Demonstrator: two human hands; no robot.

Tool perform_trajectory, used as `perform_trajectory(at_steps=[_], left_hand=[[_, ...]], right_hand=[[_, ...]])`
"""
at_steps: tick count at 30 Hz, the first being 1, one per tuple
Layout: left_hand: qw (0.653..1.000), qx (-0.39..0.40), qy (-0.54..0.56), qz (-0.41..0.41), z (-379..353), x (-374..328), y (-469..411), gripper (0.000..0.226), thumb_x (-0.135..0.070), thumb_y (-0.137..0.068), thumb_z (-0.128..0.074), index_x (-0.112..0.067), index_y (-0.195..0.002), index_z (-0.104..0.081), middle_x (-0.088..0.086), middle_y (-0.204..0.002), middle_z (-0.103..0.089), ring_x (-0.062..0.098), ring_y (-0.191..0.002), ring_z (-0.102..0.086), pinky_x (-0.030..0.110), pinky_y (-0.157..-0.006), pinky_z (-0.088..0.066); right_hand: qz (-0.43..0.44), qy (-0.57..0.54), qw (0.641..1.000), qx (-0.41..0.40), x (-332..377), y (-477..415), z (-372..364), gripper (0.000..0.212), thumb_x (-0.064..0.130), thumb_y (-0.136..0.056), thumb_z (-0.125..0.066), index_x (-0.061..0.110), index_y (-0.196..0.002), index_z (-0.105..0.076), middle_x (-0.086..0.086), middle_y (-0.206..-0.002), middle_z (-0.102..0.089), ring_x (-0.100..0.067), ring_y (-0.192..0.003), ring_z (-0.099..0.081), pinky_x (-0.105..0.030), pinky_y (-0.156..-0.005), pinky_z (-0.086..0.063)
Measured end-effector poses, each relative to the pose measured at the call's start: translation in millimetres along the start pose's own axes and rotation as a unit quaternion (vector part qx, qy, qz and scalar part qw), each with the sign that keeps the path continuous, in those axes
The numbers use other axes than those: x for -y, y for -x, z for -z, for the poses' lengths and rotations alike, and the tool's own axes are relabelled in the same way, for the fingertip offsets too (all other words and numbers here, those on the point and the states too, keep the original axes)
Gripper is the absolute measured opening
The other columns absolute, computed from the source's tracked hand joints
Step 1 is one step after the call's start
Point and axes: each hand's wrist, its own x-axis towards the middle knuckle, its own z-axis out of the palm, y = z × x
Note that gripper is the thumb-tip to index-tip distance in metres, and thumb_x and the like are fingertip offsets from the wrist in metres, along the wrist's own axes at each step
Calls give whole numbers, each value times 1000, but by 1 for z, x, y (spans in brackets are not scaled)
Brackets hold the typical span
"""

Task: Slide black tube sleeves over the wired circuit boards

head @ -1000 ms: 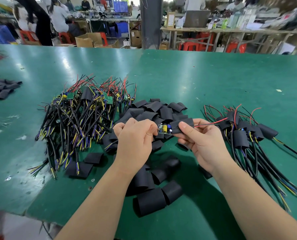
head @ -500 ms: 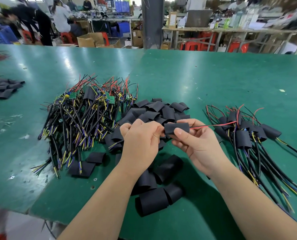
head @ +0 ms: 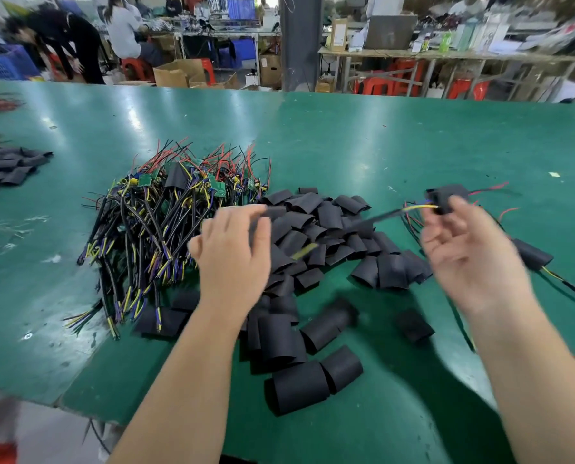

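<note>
My right hand is raised at the right and pinches a sleeved circuit board at its fingertips. Red wires stick out of the board's right end, and its black cable trails left over the table. My left hand hovers, blurred, with relaxed fingers and nothing in it, between the heap of bare wired boards and the pile of black tube sleeves. More sleeves lie nearer to me.
Sleeved boards with cables lie at the right edge. A second sleeve pile sits far left on the green table. People and cluttered benches stand beyond its far edge.
The hands have parted. My right hand has carried the sleeved board up and to the right. My left hand has let go and moved left over the piles.
</note>
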Motion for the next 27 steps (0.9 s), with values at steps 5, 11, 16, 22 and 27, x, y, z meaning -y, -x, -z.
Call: perform_trajectory(at_steps=[5, 11, 16, 22, 27], left_hand=[[970, 17, -151, 190, 5, 35, -9, 32, -27, -84, -60, -31, -116, -63, 6, -133, -40, 33, -118, -32, 41, -93, -24], [961, 74, -198, 176, -3, 41, -10, 33, -24, -92, -48, -22, -123, -60, 0, -149, -36, 25, -132, -25, 45, -104, -16], [956, 28, -222, 190, -4, 37, -9, 32, -22, -92, -51, -18, -122, -60, 8, -131, -50, 35, -118, -37, 43, -97, -21], [972, -71, -159, 157, -1, 30, -8, 27, -22, -93, -52, -23, -118, -63, 1, -123, -57, 30, -109, -47, 40, -90, -19], [985, -156, -62, 36, 1, 8, -5, 25, -15, -87, -54, -27, -106, -66, -7, -114, -63, 23, -100, -52, 37, -83, -22]], right_hand=[[118, 180, 971, -101, 36, -11, 24, 5, 10, -93, -58, 10, -93, -62, 0, -68, -67, -7, -56, -58, -15, -49, -46], [147, 620, 755, -152, 20, -21, 43, 31, 12, -81, -64, 19, -112, -66, -14, -103, -64, -28, -88, -60, -38, -89, -48], [171, 672, 718, -63, 16, -15, 36, 14, 10, -83, -60, 16, -93, -66, -2, -69, -67, -20, -65, -60, -30, -65, -42], [-167, 698, 682, 144, 8, -1, 33, 18, 31, -95, -56, 13, -93, -58, -10, -52, -62, -30, -48, -66, -25, -39, -48], [-65, 633, 747, 192, -6, 2, 25, 6, 17, -92, -61, 11, -93, -61, -16, -78, -67, -24, -61, -69, -33, -57, -56]])
